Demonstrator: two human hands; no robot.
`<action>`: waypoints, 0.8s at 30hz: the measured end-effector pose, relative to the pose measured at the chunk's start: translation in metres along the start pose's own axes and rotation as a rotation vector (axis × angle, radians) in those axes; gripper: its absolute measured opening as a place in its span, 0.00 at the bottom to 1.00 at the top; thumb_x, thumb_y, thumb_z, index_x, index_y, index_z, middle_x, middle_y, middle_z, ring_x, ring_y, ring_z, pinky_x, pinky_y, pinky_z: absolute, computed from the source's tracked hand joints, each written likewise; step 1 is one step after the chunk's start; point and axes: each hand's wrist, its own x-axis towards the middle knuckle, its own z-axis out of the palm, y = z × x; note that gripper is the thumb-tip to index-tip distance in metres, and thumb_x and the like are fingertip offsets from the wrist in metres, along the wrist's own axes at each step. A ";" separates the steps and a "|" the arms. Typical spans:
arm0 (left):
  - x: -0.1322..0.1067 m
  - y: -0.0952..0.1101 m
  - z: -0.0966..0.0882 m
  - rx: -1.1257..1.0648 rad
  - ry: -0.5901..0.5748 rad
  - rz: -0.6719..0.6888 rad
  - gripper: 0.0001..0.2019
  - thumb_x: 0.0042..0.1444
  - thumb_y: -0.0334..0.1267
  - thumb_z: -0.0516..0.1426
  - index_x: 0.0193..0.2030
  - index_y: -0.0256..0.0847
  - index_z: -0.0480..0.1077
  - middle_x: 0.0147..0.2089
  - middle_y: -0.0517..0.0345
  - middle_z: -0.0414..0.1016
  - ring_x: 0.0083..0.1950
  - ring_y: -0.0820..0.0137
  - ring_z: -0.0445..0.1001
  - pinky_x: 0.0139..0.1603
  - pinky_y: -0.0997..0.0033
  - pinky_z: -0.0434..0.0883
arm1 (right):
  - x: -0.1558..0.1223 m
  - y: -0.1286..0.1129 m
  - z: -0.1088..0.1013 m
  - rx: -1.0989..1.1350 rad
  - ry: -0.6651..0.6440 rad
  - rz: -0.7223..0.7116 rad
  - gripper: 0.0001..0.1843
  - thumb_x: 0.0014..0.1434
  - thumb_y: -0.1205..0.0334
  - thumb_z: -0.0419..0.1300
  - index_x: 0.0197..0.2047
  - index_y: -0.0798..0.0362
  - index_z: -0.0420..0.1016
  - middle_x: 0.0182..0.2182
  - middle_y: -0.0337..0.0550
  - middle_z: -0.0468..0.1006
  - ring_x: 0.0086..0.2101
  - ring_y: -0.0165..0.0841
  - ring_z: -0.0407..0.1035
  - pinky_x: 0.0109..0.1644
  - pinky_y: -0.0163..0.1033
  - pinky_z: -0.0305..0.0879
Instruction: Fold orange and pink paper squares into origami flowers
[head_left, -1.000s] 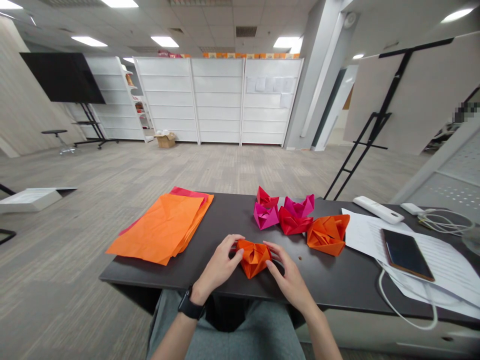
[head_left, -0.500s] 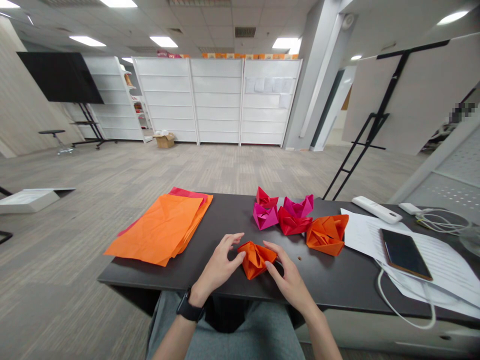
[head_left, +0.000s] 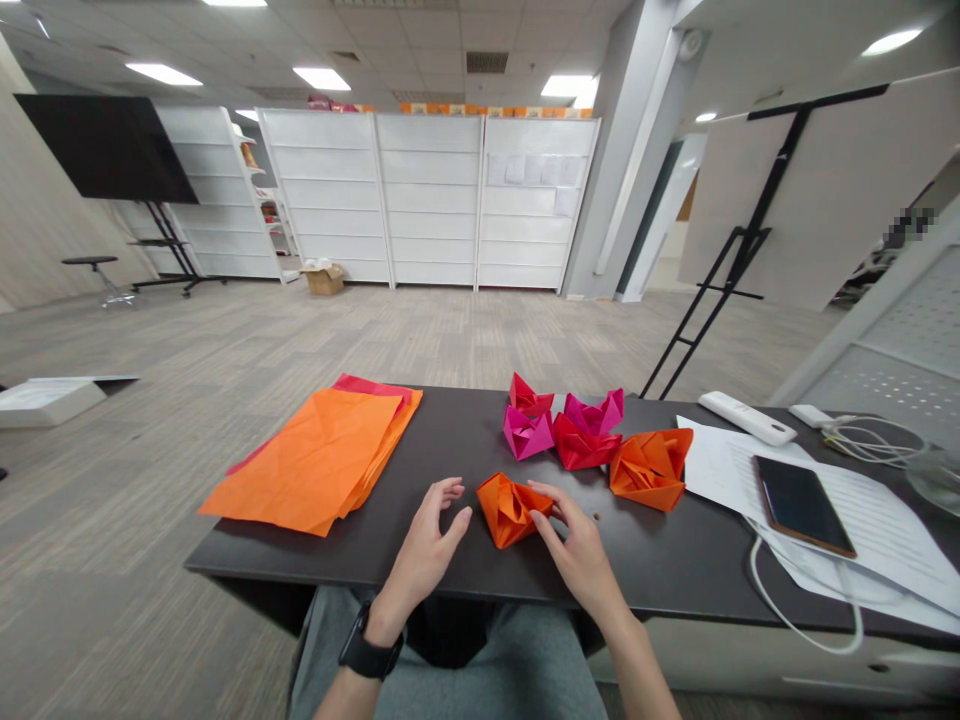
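A folded orange paper piece [head_left: 504, 508] rests on the dark table in front of me. My right hand [head_left: 576, 545] has its thumb and fingers closed on the right side of it. To its left, my left hand [head_left: 426, 540] is apart from the paper, its fingers spread and holding nothing. Beyond stand more folded paper pieces: a larger orange one [head_left: 651, 470], a red one [head_left: 585, 443], a magenta one [head_left: 528, 434], another magenta one [head_left: 596, 410] and a small red one [head_left: 529, 396].
Loose orange sheets [head_left: 319, 450] lie at the table's left, with red sheets showing beneath. On the right are printed papers [head_left: 709, 462], a phone [head_left: 802, 505], a white cable [head_left: 780, 612] and a white power strip [head_left: 746, 418]. The table's front edge [head_left: 315, 578] is just before my lap.
My left hand has let go of the orange folded paper and drawn back to the left. The right hand keeps touching the paper, which has turned slightly. The view has shifted a little.
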 end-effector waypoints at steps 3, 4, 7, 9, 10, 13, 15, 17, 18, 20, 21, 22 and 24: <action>-0.001 0.000 0.000 -0.009 -0.002 -0.011 0.18 0.65 0.43 0.54 0.60 0.42 0.62 0.56 0.48 0.71 0.59 0.62 0.71 0.63 0.54 0.66 | 0.005 0.003 -0.003 -0.056 0.068 0.018 0.17 0.67 0.51 0.54 0.56 0.47 0.70 0.53 0.48 0.75 0.52 0.42 0.71 0.57 0.51 0.69; 0.000 0.000 0.000 -0.009 -0.003 -0.010 0.18 0.65 0.43 0.55 0.60 0.42 0.63 0.56 0.48 0.71 0.59 0.61 0.71 0.63 0.54 0.66 | 0.007 0.004 -0.005 -0.083 0.095 0.015 0.18 0.67 0.51 0.55 0.55 0.48 0.70 0.53 0.48 0.76 0.51 0.43 0.72 0.57 0.51 0.69; 0.000 -0.001 -0.001 0.002 -0.005 -0.004 0.19 0.65 0.43 0.55 0.60 0.43 0.63 0.56 0.48 0.71 0.59 0.61 0.71 0.64 0.54 0.65 | 0.013 0.006 -0.011 -0.167 0.167 0.000 0.18 0.66 0.50 0.55 0.55 0.49 0.70 0.51 0.49 0.77 0.49 0.44 0.72 0.56 0.52 0.68; -0.001 -0.001 -0.001 0.012 -0.004 -0.006 0.19 0.64 0.43 0.55 0.60 0.43 0.63 0.56 0.48 0.71 0.59 0.61 0.71 0.64 0.53 0.65 | 0.016 0.008 -0.013 -0.207 0.195 0.002 0.19 0.65 0.49 0.56 0.54 0.49 0.71 0.50 0.49 0.77 0.49 0.44 0.73 0.56 0.52 0.68; -0.001 -0.001 0.000 0.016 -0.004 -0.007 0.19 0.64 0.43 0.55 0.60 0.43 0.63 0.56 0.49 0.71 0.59 0.61 0.71 0.64 0.53 0.65 | 0.018 0.010 -0.014 -0.219 0.205 0.009 0.19 0.65 0.48 0.56 0.53 0.49 0.71 0.50 0.50 0.77 0.49 0.44 0.73 0.55 0.52 0.68; -0.001 -0.001 0.000 0.027 -0.005 -0.010 0.19 0.64 0.42 0.55 0.60 0.43 0.62 0.56 0.49 0.71 0.59 0.61 0.70 0.64 0.54 0.65 | 0.020 0.014 -0.014 -0.239 0.241 0.040 0.19 0.65 0.46 0.55 0.52 0.50 0.71 0.49 0.50 0.77 0.47 0.44 0.74 0.53 0.51 0.70; -0.001 0.000 0.000 0.032 -0.009 -0.014 0.19 0.64 0.42 0.55 0.60 0.43 0.62 0.56 0.49 0.70 0.59 0.61 0.70 0.64 0.53 0.64 | 0.021 0.016 -0.014 -0.250 0.263 0.051 0.20 0.65 0.46 0.55 0.52 0.50 0.71 0.49 0.50 0.77 0.46 0.45 0.74 0.52 0.51 0.70; -0.002 0.000 0.000 0.034 -0.009 -0.016 0.19 0.64 0.42 0.55 0.60 0.43 0.62 0.57 0.49 0.70 0.60 0.61 0.70 0.64 0.52 0.64 | 0.022 0.017 -0.014 -0.261 0.285 0.038 0.21 0.65 0.46 0.55 0.53 0.51 0.70 0.50 0.51 0.77 0.47 0.45 0.73 0.53 0.51 0.70; -0.002 0.001 0.000 0.035 -0.010 -0.016 0.19 0.64 0.42 0.55 0.60 0.43 0.62 0.57 0.49 0.70 0.60 0.61 0.70 0.64 0.52 0.64 | 0.023 0.017 -0.015 -0.266 0.296 0.026 0.21 0.65 0.46 0.54 0.53 0.51 0.70 0.50 0.51 0.77 0.48 0.45 0.73 0.53 0.51 0.69; -0.002 0.002 0.000 0.038 -0.012 -0.021 0.19 0.64 0.43 0.54 0.60 0.43 0.62 0.57 0.49 0.70 0.60 0.61 0.70 0.64 0.52 0.64 | 0.025 0.016 -0.015 -0.276 0.316 0.007 0.20 0.66 0.46 0.54 0.53 0.51 0.70 0.50 0.51 0.76 0.49 0.45 0.72 0.54 0.51 0.69; -0.003 0.002 0.000 0.039 -0.011 -0.023 0.19 0.64 0.43 0.54 0.60 0.43 0.62 0.57 0.49 0.70 0.59 0.61 0.70 0.64 0.52 0.64 | 0.026 0.015 -0.015 -0.281 0.323 -0.001 0.20 0.66 0.46 0.54 0.53 0.51 0.69 0.50 0.52 0.76 0.49 0.45 0.72 0.55 0.51 0.69; -0.003 0.003 0.000 0.041 -0.009 -0.025 0.19 0.64 0.43 0.54 0.60 0.43 0.62 0.57 0.49 0.70 0.59 0.61 0.70 0.64 0.52 0.65 | 0.026 0.015 -0.015 -0.288 0.327 -0.010 0.21 0.66 0.46 0.54 0.54 0.51 0.69 0.50 0.52 0.76 0.50 0.45 0.71 0.56 0.52 0.68; -0.003 0.004 0.000 0.045 -0.003 -0.023 0.19 0.64 0.42 0.54 0.60 0.43 0.62 0.56 0.49 0.70 0.59 0.61 0.70 0.64 0.52 0.65 | 0.026 0.015 -0.014 -0.300 0.336 -0.032 0.23 0.65 0.46 0.55 0.56 0.51 0.67 0.52 0.53 0.74 0.52 0.46 0.70 0.58 0.53 0.66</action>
